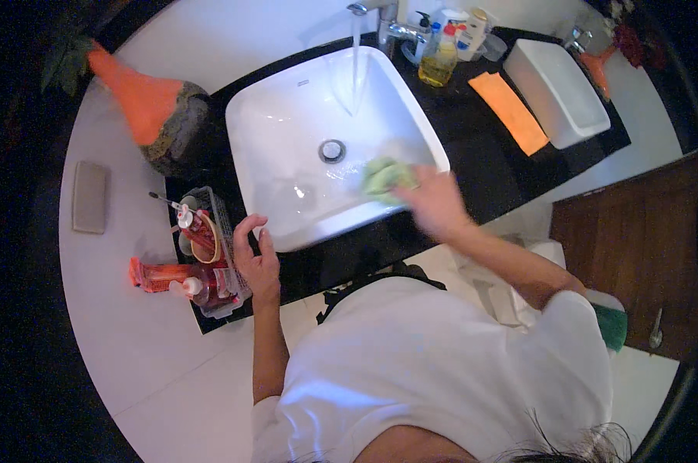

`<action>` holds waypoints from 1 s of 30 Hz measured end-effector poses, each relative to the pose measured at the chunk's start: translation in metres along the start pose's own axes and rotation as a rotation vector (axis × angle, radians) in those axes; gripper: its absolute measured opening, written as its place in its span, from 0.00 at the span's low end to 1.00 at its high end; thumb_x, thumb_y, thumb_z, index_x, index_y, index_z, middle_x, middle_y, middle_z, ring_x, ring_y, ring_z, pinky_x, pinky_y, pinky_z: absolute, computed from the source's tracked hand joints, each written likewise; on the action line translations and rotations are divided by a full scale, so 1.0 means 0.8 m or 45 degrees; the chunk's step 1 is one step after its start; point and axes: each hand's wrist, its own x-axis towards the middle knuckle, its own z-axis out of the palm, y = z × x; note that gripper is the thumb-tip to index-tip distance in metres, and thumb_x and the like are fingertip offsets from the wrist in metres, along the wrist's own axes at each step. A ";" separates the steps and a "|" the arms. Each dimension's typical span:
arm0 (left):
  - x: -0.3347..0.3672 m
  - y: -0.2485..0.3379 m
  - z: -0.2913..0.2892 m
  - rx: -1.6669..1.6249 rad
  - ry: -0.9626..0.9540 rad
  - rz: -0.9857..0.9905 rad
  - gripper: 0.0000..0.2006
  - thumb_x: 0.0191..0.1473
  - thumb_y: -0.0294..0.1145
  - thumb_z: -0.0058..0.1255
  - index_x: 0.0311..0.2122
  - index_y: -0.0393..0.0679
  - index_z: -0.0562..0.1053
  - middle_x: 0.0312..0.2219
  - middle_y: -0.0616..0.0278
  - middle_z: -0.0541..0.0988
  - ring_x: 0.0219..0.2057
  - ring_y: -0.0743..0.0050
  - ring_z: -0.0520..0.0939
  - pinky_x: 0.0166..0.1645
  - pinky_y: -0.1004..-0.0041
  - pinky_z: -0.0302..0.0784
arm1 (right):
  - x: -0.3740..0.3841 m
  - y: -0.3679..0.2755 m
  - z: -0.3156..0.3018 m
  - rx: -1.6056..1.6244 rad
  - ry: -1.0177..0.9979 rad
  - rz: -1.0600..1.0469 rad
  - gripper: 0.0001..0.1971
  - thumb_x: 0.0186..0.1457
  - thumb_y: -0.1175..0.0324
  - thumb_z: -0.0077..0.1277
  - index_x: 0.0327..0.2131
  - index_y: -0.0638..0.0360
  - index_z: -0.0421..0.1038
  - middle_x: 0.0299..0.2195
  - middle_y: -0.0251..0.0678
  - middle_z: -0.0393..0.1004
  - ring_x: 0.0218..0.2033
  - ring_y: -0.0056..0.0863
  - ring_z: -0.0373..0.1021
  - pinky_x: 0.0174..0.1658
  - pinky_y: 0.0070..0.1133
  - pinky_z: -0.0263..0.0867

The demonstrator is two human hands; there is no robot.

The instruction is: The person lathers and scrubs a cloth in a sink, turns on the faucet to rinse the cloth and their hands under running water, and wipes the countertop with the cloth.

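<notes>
A white square washbasin [260, 147] stands on a black countertop [333, 262]. Water runs in a thin stream from the chrome tap [387, 27] at its back, and wet patches shine around the round drain plug [332, 151]. My right hand [435, 202] is closed on a crumpled pale green cloth [385, 179], pressed against the basin's inner right front side; both are slightly blurred. At the front left corner of the basin is my left hand [256, 258], fingers loosely bent and apart with nothing in them. Whether it touches the rim I cannot tell.
Left of my left hand stands a clear basket [229, 282] of toiletries, beside an orange and dark vase [152, 108]. Several bottles [439, 62] crowd behind the tap. An orange folded cloth [511, 113] lies by a white rectangular container [557, 96] at the right.
</notes>
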 end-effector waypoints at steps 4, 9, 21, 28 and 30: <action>0.046 -0.008 0.022 0.195 -0.170 0.131 0.11 0.44 0.20 0.45 0.36 0.36 0.68 0.33 0.55 0.73 0.39 0.61 0.72 0.47 0.70 0.64 | 0.044 0.068 -0.023 -0.214 0.028 0.097 0.12 0.46 0.67 0.43 0.36 0.42 0.73 0.37 0.39 0.65 0.40 0.35 0.62 0.40 0.31 0.57; 0.122 -0.015 0.115 0.116 -0.651 0.260 0.15 0.40 0.20 0.47 0.38 0.35 0.68 0.34 0.52 0.72 0.39 0.56 0.71 0.46 0.67 0.65 | 0.182 0.088 0.062 -0.175 0.188 0.054 0.08 0.43 0.64 0.46 0.28 0.46 0.74 0.38 0.38 0.67 0.40 0.36 0.64 0.42 0.36 0.60; 0.179 -0.135 0.333 0.200 -1.069 0.375 0.28 0.35 0.28 0.56 0.46 0.37 0.61 0.39 0.45 0.68 0.44 0.47 0.68 0.50 0.64 0.63 | 0.256 0.124 0.159 1.273 0.373 0.645 0.20 0.38 0.61 0.56 0.37 0.57 0.69 0.33 0.46 0.70 0.33 0.33 0.68 0.37 0.29 0.64; 0.177 -0.129 0.320 -0.437 -1.067 -0.719 0.27 0.42 0.31 0.54 0.50 0.38 0.61 0.43 0.54 0.70 0.40 0.60 0.74 0.44 0.67 0.70 | 0.265 0.127 0.128 2.108 0.500 0.662 0.15 0.40 0.66 0.55 0.34 0.57 0.67 0.22 0.29 0.67 0.22 0.17 0.62 0.24 0.18 0.61; 0.206 -0.124 0.303 -0.501 -1.091 -0.912 0.26 0.45 0.32 0.52 0.50 0.39 0.61 0.44 0.55 0.70 0.40 0.62 0.74 0.43 0.68 0.70 | 0.281 0.130 0.122 1.394 0.705 0.561 0.16 0.41 0.61 0.52 0.35 0.58 0.67 0.26 0.44 0.72 0.27 0.40 0.69 0.36 0.32 0.65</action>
